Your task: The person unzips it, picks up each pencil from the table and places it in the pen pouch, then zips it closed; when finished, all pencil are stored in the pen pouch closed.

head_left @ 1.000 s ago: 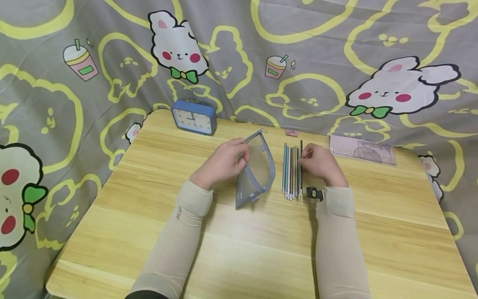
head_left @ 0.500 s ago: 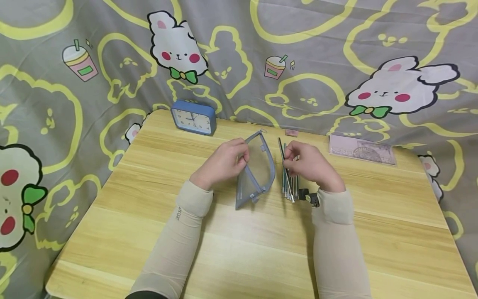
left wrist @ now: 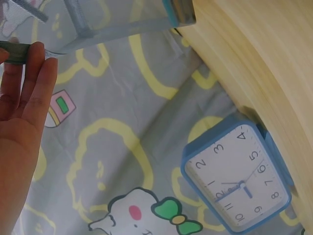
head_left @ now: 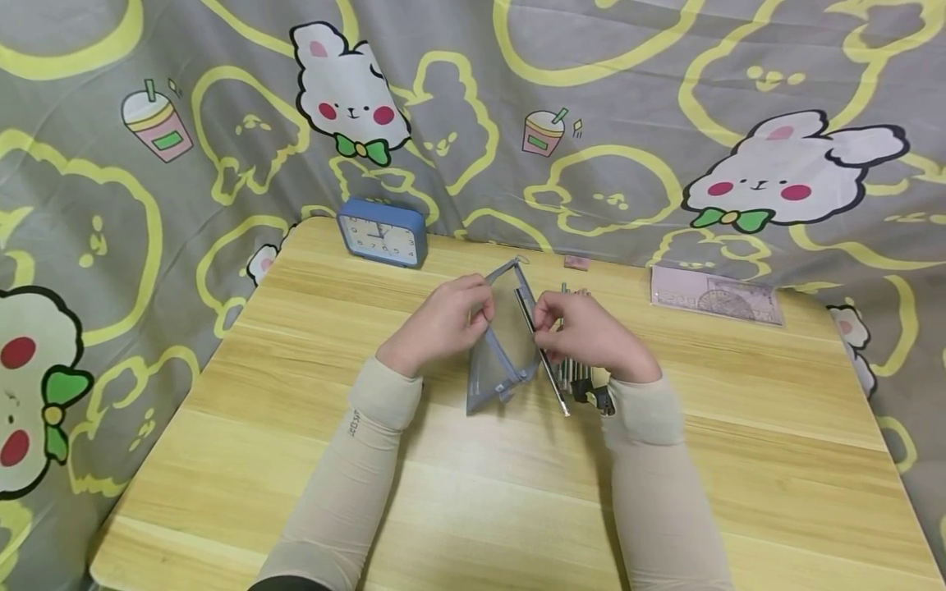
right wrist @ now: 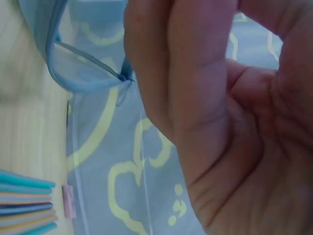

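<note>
My left hand (head_left: 441, 322) pinches the rim of a grey see-through zip pouch (head_left: 484, 379), whose mouth gapes to the right. In the left wrist view the left fingers (left wrist: 36, 83) hold its edge, and the pouch (left wrist: 117, 22) is partly cut off. A dark pencil (head_left: 556, 389) with a silvery lower end is pinched in my right hand (head_left: 591, 332), slanting across the pouch's right side at its mouth. Behind the right hand lies a row of several pencils (head_left: 565, 289), mostly hidden in the head view. The right wrist view shows the ends of those pencils (right wrist: 27, 208) in blue, tan and navy.
A blue alarm clock (head_left: 383, 234) stands at the table's back left. By the back edge lie a small pink block (head_left: 577, 263) and a flat pinkish printed packet (head_left: 717, 297). A patterned curtain (head_left: 473, 180) hangs behind the wooden table (head_left: 502, 501).
My right hand has picked the dark pencil from the right end of the row and carried it left to the pouch's mouth. My left hand keeps its hold on the rim.
</note>
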The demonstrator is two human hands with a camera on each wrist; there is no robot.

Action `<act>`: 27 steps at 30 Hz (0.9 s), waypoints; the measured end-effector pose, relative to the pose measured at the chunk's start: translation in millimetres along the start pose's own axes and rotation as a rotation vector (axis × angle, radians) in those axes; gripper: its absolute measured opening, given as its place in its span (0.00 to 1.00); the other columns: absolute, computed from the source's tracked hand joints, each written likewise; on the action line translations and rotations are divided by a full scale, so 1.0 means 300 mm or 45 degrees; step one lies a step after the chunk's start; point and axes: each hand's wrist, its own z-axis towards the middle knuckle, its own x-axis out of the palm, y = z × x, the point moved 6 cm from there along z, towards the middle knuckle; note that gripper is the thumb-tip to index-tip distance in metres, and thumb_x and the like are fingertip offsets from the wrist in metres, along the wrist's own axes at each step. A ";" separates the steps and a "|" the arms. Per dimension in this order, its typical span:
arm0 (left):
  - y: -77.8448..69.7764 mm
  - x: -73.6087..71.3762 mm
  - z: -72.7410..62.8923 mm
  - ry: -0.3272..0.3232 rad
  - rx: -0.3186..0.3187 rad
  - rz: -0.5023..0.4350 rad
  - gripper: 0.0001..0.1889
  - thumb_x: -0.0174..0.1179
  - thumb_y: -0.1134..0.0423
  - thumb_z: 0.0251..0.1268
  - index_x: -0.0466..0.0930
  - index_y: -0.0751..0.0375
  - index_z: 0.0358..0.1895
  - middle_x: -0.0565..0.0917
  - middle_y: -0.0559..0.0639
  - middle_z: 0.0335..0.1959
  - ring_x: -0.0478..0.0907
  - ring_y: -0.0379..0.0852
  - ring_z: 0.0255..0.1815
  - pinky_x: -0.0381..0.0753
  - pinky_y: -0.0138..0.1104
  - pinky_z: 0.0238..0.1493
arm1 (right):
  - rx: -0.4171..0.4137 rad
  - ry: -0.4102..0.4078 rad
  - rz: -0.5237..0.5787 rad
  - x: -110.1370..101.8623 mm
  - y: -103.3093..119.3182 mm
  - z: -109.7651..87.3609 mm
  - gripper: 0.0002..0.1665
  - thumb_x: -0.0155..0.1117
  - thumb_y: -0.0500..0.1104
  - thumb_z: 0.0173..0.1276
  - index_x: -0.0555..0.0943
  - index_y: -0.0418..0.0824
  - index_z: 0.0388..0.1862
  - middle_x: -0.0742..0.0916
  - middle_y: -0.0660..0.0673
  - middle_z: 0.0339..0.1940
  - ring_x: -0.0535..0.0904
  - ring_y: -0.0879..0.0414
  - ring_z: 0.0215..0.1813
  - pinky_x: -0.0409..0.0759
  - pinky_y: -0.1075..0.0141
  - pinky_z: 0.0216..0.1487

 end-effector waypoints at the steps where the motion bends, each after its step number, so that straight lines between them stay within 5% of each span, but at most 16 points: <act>1: -0.001 0.000 0.001 0.004 0.001 0.000 0.07 0.59 0.76 0.62 0.81 0.60 0.33 0.82 0.51 0.37 0.79 0.49 0.40 0.83 0.38 0.46 | -0.002 -0.007 -0.001 0.004 0.002 0.004 0.06 0.62 0.32 0.66 0.78 0.36 0.42 0.84 0.42 0.35 0.84 0.52 0.26 0.88 0.60 0.32; 12: -0.012 0.008 0.003 0.017 0.009 -0.003 0.08 0.60 0.77 0.62 0.80 0.59 0.33 0.82 0.50 0.38 0.79 0.47 0.40 0.83 0.37 0.45 | 0.075 -0.121 0.190 0.046 -0.005 0.053 0.06 0.63 0.34 0.69 0.77 0.35 0.43 0.83 0.42 0.34 0.85 0.51 0.26 0.89 0.58 0.32; 27: -0.018 0.012 0.001 0.022 0.020 -0.021 0.09 0.60 0.79 0.60 0.80 0.59 0.33 0.82 0.49 0.38 0.80 0.46 0.40 0.83 0.36 0.45 | 0.146 -0.333 0.174 0.059 -0.010 0.080 0.05 0.63 0.37 0.71 0.77 0.39 0.43 0.85 0.44 0.34 0.87 0.50 0.27 0.87 0.60 0.30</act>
